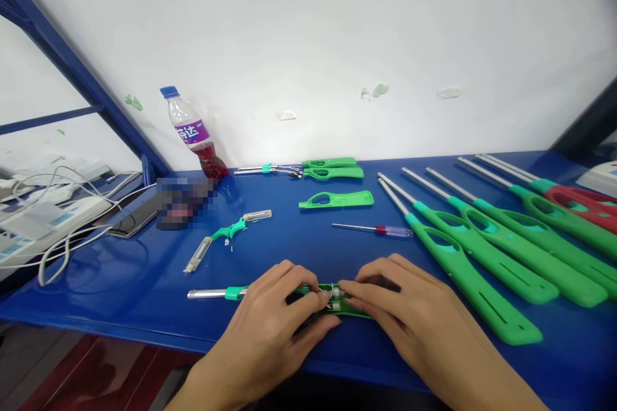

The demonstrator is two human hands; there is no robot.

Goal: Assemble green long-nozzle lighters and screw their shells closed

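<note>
Left hand: mine (pixel 279 318), nearest the camera and coming in over the table's (pixel 144 298) near edge; knuckles up, fingers bent over the green casing, thumb along its near side. This grip is closed on the lighter.
Open lighter: the green one (pixel 336 295) lies between my two hands, close to the table's near edge, its long axis roughly parallel to that edge.
Metal tube: its tip (pixel 206 294) points toward the table's left edge; the handle end runs right, under my other hand.
Bottle label: purple, with large white Chinese characters, the last reading 达; the bottle (pixel 207 154) stands toward the far left corner.
Right hand: mine (pixel 409 295), wrist low, fingers bent inward, fingertips gathered at the casing. This grip is nearly closed; I cannot tell whether it pinches a part or only presses.
Screwdriver: the purple-handled one (pixel 393 231) lies beyond my right hand, tip leftward.
Finished-looking row: green lighters (pixel 475 279) slant along the table's right side, tubes toward the far edge.
</note>
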